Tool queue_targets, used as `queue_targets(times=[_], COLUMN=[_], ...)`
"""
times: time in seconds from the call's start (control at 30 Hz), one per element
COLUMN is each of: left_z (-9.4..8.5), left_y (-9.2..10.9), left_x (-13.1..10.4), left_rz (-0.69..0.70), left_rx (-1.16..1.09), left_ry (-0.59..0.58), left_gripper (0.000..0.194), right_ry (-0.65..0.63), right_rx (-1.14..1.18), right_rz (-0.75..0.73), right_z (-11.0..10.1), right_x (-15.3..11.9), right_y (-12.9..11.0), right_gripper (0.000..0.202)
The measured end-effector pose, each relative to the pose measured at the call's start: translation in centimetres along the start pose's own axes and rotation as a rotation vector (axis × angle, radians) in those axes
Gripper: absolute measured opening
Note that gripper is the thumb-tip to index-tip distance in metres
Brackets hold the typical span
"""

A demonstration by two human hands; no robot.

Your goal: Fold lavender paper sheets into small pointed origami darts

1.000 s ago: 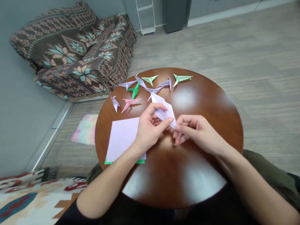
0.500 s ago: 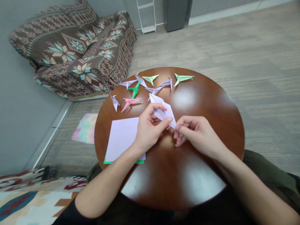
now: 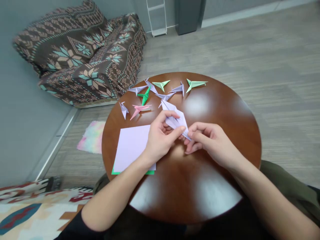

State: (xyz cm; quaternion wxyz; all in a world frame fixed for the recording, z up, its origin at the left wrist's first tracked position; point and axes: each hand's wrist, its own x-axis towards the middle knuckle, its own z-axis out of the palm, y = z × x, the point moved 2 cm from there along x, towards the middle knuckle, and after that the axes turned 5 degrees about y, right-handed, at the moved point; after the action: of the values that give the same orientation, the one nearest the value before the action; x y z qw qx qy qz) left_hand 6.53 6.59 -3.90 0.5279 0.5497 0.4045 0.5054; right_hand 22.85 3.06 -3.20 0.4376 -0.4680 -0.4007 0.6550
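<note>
The folded lilac paper (image 3: pixel 176 122) sits near the middle of the frame, gripped by both hands and apparently held up off the round wooden counter (image 3: pixel 220 113). The left hand (image 3: pixel 161 133) closes on its body, thumb on the near edge and index finger lying over the upper face, the other fingers tucked beneath. The right hand (image 3: pixel 203 138) is pinched narrow, thumb and forefinger closed on the pointed tip at the paper's lower right; its remaining fingers curl loosely below.

The piece should be almost weightless, so a light grip would be enough. It is probably crisp along the creases, where layers stack up, and floppier across the single flaps. The slim tip looks the easiest part to bend or tear; a fingertip pinch right on the fold suits it, while the broader body seems the safer place to steady it. Smooth paper may slide a little between dry fingers, and squeezing hard could leave stray creases.

Toward the upper middle, a pink folded paper bird (image 3: pixel 140 109) and a green folded paper bird (image 3: pixel 145 96) lie close together. Left of centre, a square lilac sheet (image 3: pixel 132 146) rests over a green sheet (image 3: pixel 116 173).
</note>
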Motion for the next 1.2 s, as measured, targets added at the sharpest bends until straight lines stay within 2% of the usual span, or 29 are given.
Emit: queue_targets(times=[0.17, 0.4, 0.77, 1.03, 1.2], left_z=[0.3, 0.3, -0.6, -1.5, -1.4], left_y=[0.1, 0.0, -0.1, 0.1, 0.4], left_x=[-0.3, -0.3, 0.4, 0.9, 0.8], left_rz=[-0.028, -0.015, 0.013, 0.076, 0.037], left_rx=[0.004, -0.024, -0.036, 0.039, 0.07], left_ry=[-0.012, -0.025, 0.03, 0.146, 0.128], left_gripper=[0.033, 0.032, 0.038, 0.026, 0.024], right_ry=[0.003, 0.012, 0.006, -0.024, -0.006], right_rx=[-0.028, -0.092, -0.168, -0.179, -0.153], right_rz=[0.001, -0.044, -0.051, -0.023, -0.005], right_z=[0.1, 0.1, 0.1, 0.1, 0.2], right_x=[-0.1, -0.1, -0.1, -0.1, -0.2], right_y=[0.0, 0.0, 0.2, 0.4, 0.4], right_gripper=[0.02, 0.005, 0.011, 0.009, 0.013])
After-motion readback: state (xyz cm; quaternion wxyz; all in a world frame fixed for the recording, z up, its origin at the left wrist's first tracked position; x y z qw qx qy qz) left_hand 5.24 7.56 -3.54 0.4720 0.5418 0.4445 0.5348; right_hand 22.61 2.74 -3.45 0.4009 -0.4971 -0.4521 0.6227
